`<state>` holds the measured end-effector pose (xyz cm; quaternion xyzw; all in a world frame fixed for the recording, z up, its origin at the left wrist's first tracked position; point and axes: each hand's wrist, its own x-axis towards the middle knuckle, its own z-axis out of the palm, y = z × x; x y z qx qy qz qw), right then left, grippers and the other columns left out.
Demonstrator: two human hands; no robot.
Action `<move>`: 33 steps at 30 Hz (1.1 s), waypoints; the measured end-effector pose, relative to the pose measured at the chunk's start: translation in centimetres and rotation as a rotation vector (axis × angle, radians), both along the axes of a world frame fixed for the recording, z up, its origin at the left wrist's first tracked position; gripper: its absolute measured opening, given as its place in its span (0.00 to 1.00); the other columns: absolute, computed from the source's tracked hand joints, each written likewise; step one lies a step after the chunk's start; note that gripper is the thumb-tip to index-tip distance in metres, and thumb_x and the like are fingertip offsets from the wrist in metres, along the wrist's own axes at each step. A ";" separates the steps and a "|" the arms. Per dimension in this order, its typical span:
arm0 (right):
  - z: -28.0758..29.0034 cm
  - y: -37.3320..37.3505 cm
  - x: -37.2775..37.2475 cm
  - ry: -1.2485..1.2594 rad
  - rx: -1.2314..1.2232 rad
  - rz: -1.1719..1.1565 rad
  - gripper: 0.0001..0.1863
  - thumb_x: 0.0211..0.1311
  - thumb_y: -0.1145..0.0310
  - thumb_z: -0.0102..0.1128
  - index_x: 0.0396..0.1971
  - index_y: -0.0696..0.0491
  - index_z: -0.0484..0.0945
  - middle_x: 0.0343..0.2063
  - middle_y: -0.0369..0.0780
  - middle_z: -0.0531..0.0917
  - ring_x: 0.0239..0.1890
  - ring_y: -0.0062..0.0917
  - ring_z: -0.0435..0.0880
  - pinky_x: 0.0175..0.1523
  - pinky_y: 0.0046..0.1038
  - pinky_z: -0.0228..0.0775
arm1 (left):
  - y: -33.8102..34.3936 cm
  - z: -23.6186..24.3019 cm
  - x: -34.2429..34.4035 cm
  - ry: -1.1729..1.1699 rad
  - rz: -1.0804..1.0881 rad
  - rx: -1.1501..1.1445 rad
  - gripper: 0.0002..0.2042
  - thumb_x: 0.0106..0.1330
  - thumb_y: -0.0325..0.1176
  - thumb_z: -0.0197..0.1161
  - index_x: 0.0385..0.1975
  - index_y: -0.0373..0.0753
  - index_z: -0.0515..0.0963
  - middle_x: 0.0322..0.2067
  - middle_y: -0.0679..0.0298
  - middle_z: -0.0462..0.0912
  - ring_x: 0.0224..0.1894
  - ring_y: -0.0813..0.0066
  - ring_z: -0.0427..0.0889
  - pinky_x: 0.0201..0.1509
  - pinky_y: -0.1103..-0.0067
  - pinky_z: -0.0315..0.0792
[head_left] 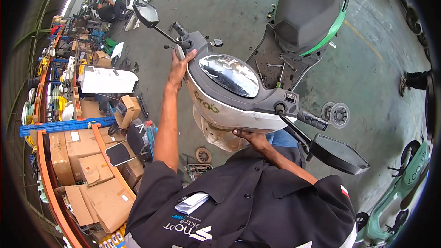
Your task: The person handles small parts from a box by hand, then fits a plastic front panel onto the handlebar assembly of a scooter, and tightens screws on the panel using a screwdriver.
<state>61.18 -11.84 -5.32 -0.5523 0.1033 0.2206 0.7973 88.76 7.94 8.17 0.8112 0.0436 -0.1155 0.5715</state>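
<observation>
A white and grey scooter front cowl [216, 115] with handlebars, two mirrors [340, 151] and a shiny oval display [228, 74] is in front of me. My left hand [180, 66] grips its left end, fingers wrapped at the edge below the mirror stem. My right hand [252, 140] is closed on the lower front edge near the centre, thumb visible and the other fingers partly hidden. Beyond the cowl, several wrenches and a green-handled screwdriver [279, 81] lie on the scooter's footboard [264, 62], below the black seat [308, 9] with green trim.
Shelving with cardboard boxes [76, 151] runs along my left, with piled parts behind and a person [105, 11] among them. Another person's leg [413, 81] is at the right. A pale green scooter [395, 188] stands at lower right; a small wheel [203, 155] lies on the floor below the cowl.
</observation>
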 end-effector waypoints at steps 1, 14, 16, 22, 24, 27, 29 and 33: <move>0.7 -0.2 0.2 -0.004 -0.023 0.022 0.32 0.56 0.49 0.77 0.53 0.57 0.81 0.48 0.42 0.86 0.51 0.30 0.82 0.58 0.31 0.73 | 0.1 -0.1 0.2 -0.015 -0.022 -0.001 0.40 0.60 0.51 0.72 0.66 0.40 0.60 0.61 0.53 0.69 0.65 0.60 0.68 0.69 0.68 0.61; 1.0 0.1 0.3 0.029 0.020 0.007 0.32 0.55 0.55 0.79 0.55 0.58 0.79 0.50 0.43 0.85 0.54 0.28 0.82 0.60 0.31 0.74 | 0.1 -0.6 4.3 -0.365 -0.183 0.449 0.38 0.57 0.52 0.75 0.61 0.36 0.67 0.54 0.49 0.71 0.59 0.57 0.70 0.65 0.67 0.65; 1.7 0.1 0.4 0.053 0.055 0.005 0.31 0.54 0.56 0.79 0.54 0.58 0.79 0.50 0.42 0.86 0.53 0.28 0.83 0.60 0.30 0.75 | 0.8 -0.8 5.3 -0.336 -0.247 0.271 0.34 0.58 0.45 0.76 0.58 0.36 0.66 0.48 0.54 0.75 0.51 0.67 0.77 0.58 0.75 0.71; 1.4 0.2 0.4 0.104 0.163 0.011 0.30 0.54 0.61 0.79 0.54 0.58 0.79 0.50 0.42 0.86 0.52 0.26 0.83 0.60 0.29 0.75 | 1.2 -0.1 6.3 -0.175 -0.243 0.398 0.37 0.55 0.54 0.76 0.51 0.31 0.67 0.52 0.45 0.72 0.58 0.61 0.73 0.63 0.69 0.68; 1.5 0.2 0.5 0.093 0.187 -0.009 0.29 0.54 0.62 0.79 0.54 0.58 0.80 0.49 0.41 0.86 0.52 0.25 0.83 0.59 0.28 0.75 | 0.6 0.2 6.4 -0.257 -0.237 0.629 0.40 0.56 0.58 0.74 0.53 0.29 0.67 0.53 0.46 0.70 0.58 0.58 0.71 0.64 0.67 0.66; 2.5 -0.7 1.2 0.026 0.075 0.027 0.27 0.54 0.63 0.79 0.53 0.57 0.81 0.48 0.41 0.87 0.51 0.25 0.83 0.58 0.28 0.76 | -1.1 -0.4 5.3 -0.299 -0.167 0.524 0.40 0.56 0.58 0.74 0.55 0.29 0.67 0.52 0.49 0.71 0.57 0.58 0.72 0.65 0.68 0.65; 1.5 -0.4 1.0 0.018 0.098 0.007 0.27 0.55 0.63 0.79 0.52 0.57 0.81 0.48 0.40 0.87 0.51 0.25 0.83 0.58 0.28 0.76 | -0.5 0.2 5.2 -0.256 -0.225 0.535 0.37 0.59 0.55 0.72 0.56 0.29 0.68 0.54 0.51 0.72 0.59 0.60 0.71 0.66 0.69 0.64; 1.6 -0.1 0.6 0.074 0.145 -0.016 0.27 0.54 0.60 0.79 0.51 0.57 0.82 0.47 0.40 0.87 0.49 0.24 0.84 0.57 0.28 0.76 | 6.6 -1.8 6.3 0.055 -0.279 -0.263 0.25 0.70 0.44 0.62 0.58 0.32 0.70 0.54 0.57 0.76 0.59 0.66 0.73 0.67 0.71 0.65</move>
